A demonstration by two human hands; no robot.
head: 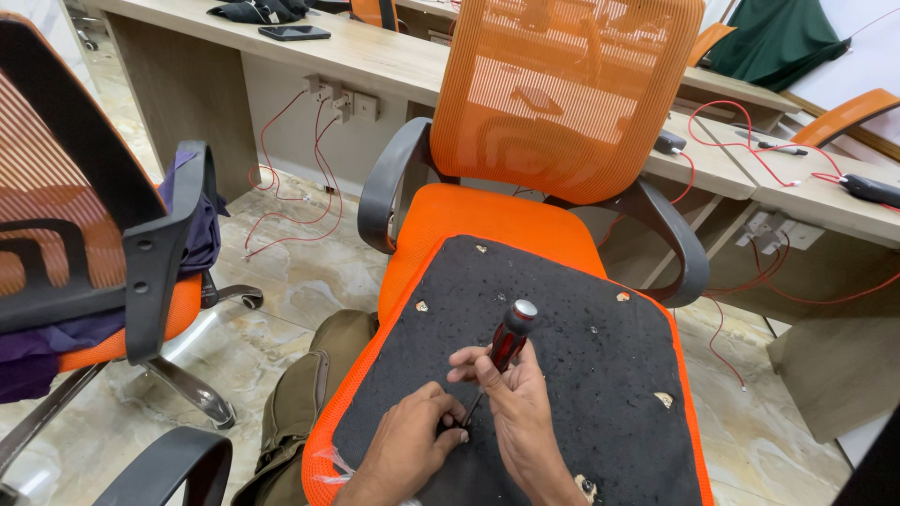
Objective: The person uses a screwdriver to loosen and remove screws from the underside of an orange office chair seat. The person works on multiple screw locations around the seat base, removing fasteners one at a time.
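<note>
Black seat underside [600,375] lies beneath both hands. Right hand [516,403] fingers wrap the screwdriver [506,342]; left hand [408,450] fingers pinch its tip.

Floor [281,272]: polished beige marble tile. Directly on it: an orange mesh-backed office chair [553,122] at 12 o'clock, a second orange chair [94,281] at 9 o'clock with its chrome base touching the tile, and loose red wires [291,201] trailing at 10 o'clock. Surface [375,47]: long light-wood desk at 12 o'clock, carrying a dark phone [294,33] and folded black cloth [258,11].
</note>
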